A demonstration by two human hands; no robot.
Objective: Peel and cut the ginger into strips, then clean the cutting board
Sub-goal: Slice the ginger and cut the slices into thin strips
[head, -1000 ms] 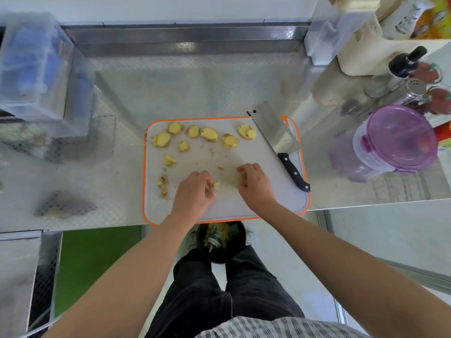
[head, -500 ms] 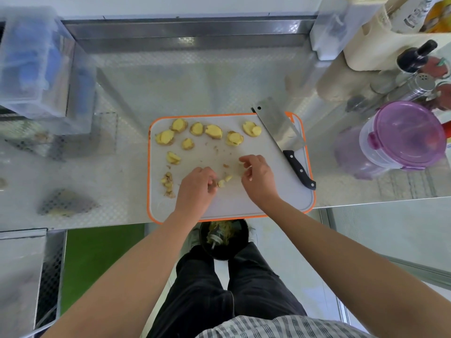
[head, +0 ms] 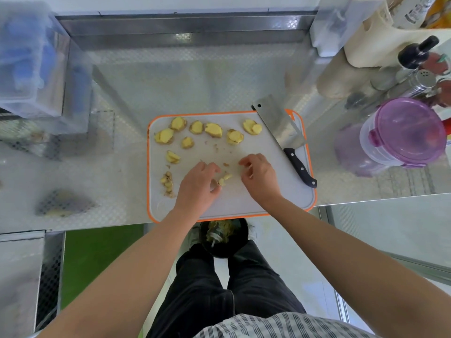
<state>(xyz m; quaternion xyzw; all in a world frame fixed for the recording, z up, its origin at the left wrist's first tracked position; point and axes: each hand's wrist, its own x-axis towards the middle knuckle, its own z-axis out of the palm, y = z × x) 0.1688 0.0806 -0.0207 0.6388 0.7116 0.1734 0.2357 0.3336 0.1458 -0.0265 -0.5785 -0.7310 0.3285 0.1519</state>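
With the cleaver (head: pixel 280 123) laid aside right, a ginger piece (head: pixel 225 178) is pinched by the left hand (head: pixel 197 189); the right hand's (head: pixel 261 178) hold cannot be told.

Black trousers (head: pixel 202 289), checked shirt (head: pixel 280 325), bare forearms.

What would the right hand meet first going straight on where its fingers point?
Probably the ginger slice in the far row, past tiny scraps; the right hand may be above the cutting board.
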